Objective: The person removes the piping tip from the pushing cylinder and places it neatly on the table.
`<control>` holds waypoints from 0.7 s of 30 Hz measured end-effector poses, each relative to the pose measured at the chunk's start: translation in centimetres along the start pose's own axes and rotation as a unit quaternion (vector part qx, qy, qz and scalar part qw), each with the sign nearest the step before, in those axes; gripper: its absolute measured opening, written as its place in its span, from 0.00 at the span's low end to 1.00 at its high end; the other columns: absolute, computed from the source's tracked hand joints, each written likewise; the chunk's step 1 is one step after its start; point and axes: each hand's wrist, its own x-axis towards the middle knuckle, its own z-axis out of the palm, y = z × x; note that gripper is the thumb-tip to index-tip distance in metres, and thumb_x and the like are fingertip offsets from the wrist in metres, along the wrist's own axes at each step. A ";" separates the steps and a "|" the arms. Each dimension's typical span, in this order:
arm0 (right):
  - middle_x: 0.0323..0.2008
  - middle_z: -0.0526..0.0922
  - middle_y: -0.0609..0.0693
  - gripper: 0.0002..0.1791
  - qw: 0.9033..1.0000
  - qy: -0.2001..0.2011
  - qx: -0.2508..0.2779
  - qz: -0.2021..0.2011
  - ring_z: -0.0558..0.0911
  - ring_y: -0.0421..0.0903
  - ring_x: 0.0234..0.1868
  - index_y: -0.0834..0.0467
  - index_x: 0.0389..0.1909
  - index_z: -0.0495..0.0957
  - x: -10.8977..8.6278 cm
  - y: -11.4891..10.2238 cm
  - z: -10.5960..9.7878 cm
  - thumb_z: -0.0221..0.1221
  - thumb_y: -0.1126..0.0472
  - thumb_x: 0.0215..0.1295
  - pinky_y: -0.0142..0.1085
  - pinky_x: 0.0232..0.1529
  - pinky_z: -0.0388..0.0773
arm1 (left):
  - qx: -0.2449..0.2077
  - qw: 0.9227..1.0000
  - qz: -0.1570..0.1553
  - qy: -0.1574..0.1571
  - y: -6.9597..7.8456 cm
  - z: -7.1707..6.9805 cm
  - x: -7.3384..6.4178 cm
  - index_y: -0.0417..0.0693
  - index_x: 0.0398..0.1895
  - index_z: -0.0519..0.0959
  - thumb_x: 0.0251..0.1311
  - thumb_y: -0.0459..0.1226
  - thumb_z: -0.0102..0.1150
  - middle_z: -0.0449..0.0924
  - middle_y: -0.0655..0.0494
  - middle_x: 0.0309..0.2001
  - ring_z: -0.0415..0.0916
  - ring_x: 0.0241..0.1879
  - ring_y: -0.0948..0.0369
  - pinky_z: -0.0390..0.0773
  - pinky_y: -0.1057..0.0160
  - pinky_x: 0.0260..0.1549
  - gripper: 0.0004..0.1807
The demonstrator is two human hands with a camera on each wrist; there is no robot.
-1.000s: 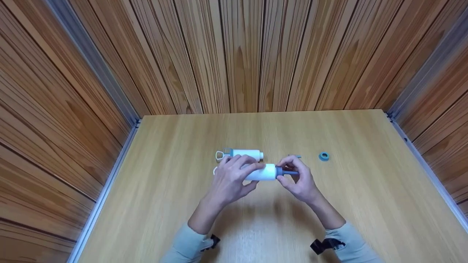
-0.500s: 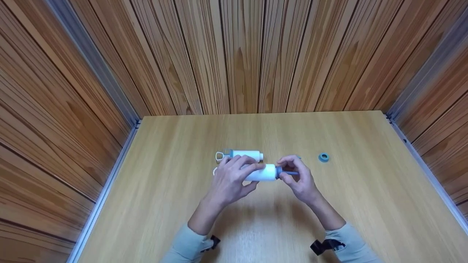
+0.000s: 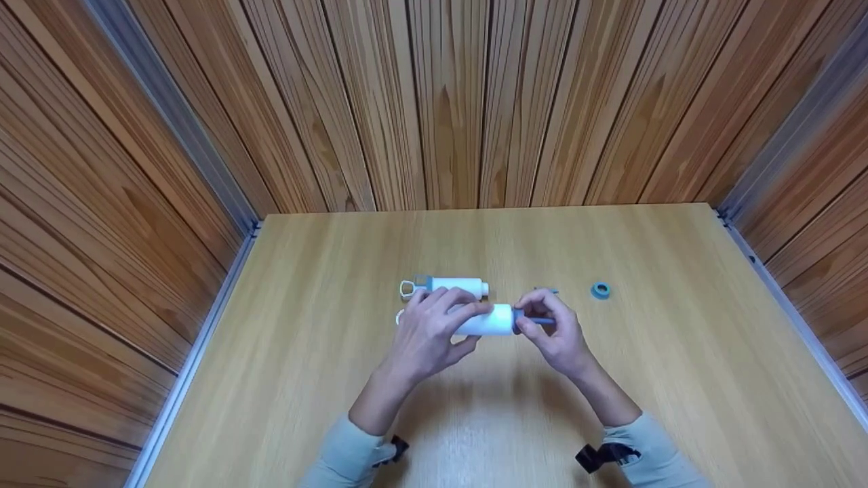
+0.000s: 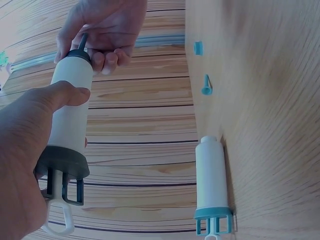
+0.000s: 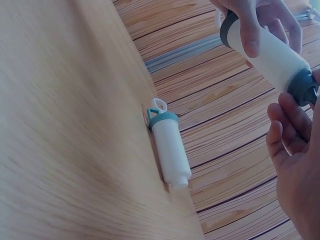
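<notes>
A large white syringe (image 3: 494,320) with a dark blue-grey collar (image 4: 62,161) and a white pull ring (image 4: 60,219) is held level above the table. My left hand (image 3: 427,335) grips its barrel, thumb on one side and fingers on the other. At the tip sits a dark screw cap (image 4: 79,55) with a thin nozzle (image 4: 83,41) pointing right. My right hand (image 3: 557,337) pinches this cap between thumb and fingers, its other fingers loosely curled. Beyond the hands, a second white syringe (image 3: 458,287) with a teal collar lies on the table, its tip bare.
A small teal nozzle (image 4: 206,86) lies on the table (image 3: 325,285) just past my right hand, partly hidden in the head view. Farther right is a teal ring-shaped cap (image 3: 601,291). Wood-plank walls (image 3: 447,102) with metal edge rails enclose the table.
My right thumb and fingers have shifted slightly on the dark cap. The left hand and the white barrel have stayed in place.
</notes>
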 end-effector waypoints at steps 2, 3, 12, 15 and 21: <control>0.45 0.85 0.39 0.13 1.000 -0.005 0.001 -0.012 0.86 0.35 0.42 0.75 0.51 0.76 0.0 0.0 0.0 0.58 0.82 0.67 0.27 0.45 0.87 | -0.001 1.000 -0.002 -0.004 0.0 0.0 0.0 0.64 0.59 0.90 0.55 0.46 0.89 0.92 0.58 0.54 0.92 0.54 0.54 0.84 0.55 0.48 0.27; 0.46 0.84 0.39 0.14 1.000 -0.007 0.003 -0.018 0.86 0.35 0.43 0.75 0.51 0.76 0.0 0.0 0.0 0.59 0.83 0.65 0.27 0.47 0.87 | -0.002 1.000 -0.004 -0.006 0.0 -0.1 0.0 0.64 0.59 0.90 0.55 0.46 0.90 0.92 0.58 0.54 0.92 0.55 0.54 0.84 0.55 0.49 0.27; 0.52 0.83 0.43 0.20 0.999 -0.021 0.003 -0.029 0.86 0.38 0.52 0.75 0.54 0.75 -0.2 0.0 -0.2 0.63 0.83 0.61 0.29 0.59 0.88 | -0.010 1.000 -0.013 -0.011 0.0 -0.1 0.0 0.64 0.61 0.89 0.54 0.47 0.90 0.91 0.58 0.55 0.91 0.56 0.54 0.85 0.55 0.51 0.30; 0.52 0.83 0.43 0.20 0.999 -0.022 0.006 -0.027 0.86 0.38 0.53 0.75 0.54 0.75 -0.2 0.0 -0.2 0.63 0.84 0.60 0.29 0.60 0.88 | -0.011 1.000 -0.015 -0.013 0.1 -0.1 -0.1 0.64 0.61 0.90 0.54 0.47 0.90 0.91 0.58 0.56 0.91 0.56 0.54 0.85 0.55 0.51 0.29; 0.51 0.84 0.41 0.18 0.999 -0.014 0.013 -0.027 0.87 0.38 0.50 0.76 0.55 0.74 -0.2 0.1 -0.2 0.61 0.83 0.64 0.28 0.54 0.88 | -0.011 1.000 -0.017 -0.014 0.3 -0.1 -0.1 0.65 0.60 0.89 0.56 0.48 0.90 0.91 0.59 0.56 0.91 0.57 0.54 0.85 0.53 0.52 0.28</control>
